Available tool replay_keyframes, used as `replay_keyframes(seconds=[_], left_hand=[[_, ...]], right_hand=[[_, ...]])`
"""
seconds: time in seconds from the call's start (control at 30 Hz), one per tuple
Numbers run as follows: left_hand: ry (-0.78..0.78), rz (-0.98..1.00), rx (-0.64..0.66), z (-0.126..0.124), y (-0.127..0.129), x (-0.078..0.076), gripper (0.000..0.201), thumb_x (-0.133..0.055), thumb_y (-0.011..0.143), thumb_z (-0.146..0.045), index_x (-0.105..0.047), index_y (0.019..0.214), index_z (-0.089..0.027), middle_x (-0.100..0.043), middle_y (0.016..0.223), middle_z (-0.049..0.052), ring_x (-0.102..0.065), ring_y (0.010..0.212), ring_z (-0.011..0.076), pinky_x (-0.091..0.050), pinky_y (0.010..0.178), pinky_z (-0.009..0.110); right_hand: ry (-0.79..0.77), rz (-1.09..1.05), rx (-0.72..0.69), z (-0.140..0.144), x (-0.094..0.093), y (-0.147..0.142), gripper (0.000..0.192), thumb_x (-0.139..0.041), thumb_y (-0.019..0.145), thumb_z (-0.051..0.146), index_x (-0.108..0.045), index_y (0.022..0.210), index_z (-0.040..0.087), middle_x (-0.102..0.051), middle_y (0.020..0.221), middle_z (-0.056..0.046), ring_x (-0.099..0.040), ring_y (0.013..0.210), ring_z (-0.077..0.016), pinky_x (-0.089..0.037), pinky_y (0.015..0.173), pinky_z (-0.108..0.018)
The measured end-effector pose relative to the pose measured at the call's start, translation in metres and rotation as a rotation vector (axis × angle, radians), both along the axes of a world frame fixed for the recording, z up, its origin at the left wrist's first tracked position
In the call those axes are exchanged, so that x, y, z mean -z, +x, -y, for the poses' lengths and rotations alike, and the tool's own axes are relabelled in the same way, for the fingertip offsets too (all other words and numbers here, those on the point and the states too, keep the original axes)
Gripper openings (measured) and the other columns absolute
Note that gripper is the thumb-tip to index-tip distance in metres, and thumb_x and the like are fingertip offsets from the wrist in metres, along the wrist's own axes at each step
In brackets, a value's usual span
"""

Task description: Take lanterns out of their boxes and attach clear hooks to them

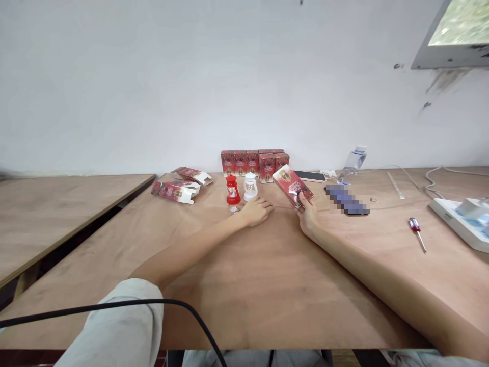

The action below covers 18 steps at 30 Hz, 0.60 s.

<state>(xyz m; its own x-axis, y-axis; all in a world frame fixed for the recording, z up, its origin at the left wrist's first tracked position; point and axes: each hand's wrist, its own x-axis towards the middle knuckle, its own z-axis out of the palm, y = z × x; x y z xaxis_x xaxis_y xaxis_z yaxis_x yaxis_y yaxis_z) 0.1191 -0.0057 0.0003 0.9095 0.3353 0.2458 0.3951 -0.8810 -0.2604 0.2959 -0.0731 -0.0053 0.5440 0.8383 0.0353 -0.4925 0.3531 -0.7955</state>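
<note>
In my right hand [307, 216] I hold a red printed box [292, 186] by its near end; it is flat-sided, long and tilted, its far end pointing up-left. My left hand [256, 211] rests on the surface, just before a small red lantern [233, 190] and a white lantern [250, 187], both upright, side by side.

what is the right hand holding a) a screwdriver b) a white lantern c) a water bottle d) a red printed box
d: the right hand grips one end of the red printed box, while the screwdriver, water bottle and white lantern sit apart from it on the table.
</note>
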Motion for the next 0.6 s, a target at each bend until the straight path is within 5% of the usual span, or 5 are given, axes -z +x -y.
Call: replay_keyframes(seconds=[0.17,0.33,0.47,0.6], left_hand=[[-0.286,0.261,-0.038,-0.005,-0.003,-0.008,0.026,-0.046,0.083,-0.02,-0.06,0.105,-0.016,-0.065,0.093,0.01,-0.055,0.094,0.0214,-0.034,0.088,0.035],[-0.377,0.526,-0.101,0.013,-0.012,-0.006,0.035,-0.044,0.087,-0.028,-0.05,0.119,-0.015,-0.059,0.108,0.014,-0.054,0.102,0.0231,-0.038,0.089,0.035],[-0.745,1.091,-0.113,0.036,-0.033,-0.005,0.054,-0.058,0.08,-0.036,-0.039,0.128,-0.019,-0.054,0.115,0.01,-0.051,0.108,0.0222,-0.038,0.094,0.034],[-1.067,1.211,-0.062,0.055,-0.06,-0.005,0.055,-0.065,0.075,-0.041,-0.044,0.122,-0.021,-0.053,0.121,0.007,-0.05,0.113,0.0218,-0.036,0.098,0.033]], right_hand=[[0.005,0.045,0.004,0.001,-0.001,-0.001,0.044,-0.079,0.056,0.042,-0.063,0.092,0.022,-0.069,0.093,0.001,-0.065,0.078,-0.0119,-0.053,0.062,-0.02],[0.039,0.08,-0.094,0.002,-0.001,-0.003,0.047,-0.08,0.052,0.044,-0.064,0.09,0.021,-0.07,0.092,0.001,-0.065,0.08,-0.0142,-0.055,0.07,-0.025],[0.044,0.212,-0.225,0.01,0.002,-0.011,0.043,-0.079,0.055,0.043,-0.066,0.088,0.02,-0.07,0.09,0.0,-0.065,0.079,-0.0159,-0.053,0.071,-0.027],[0.071,0.333,-0.411,0.03,0.0,-0.03,0.045,-0.08,0.055,0.036,-0.066,0.095,0.021,-0.07,0.095,0.0,-0.064,0.084,-0.0169,-0.051,0.077,-0.028]])
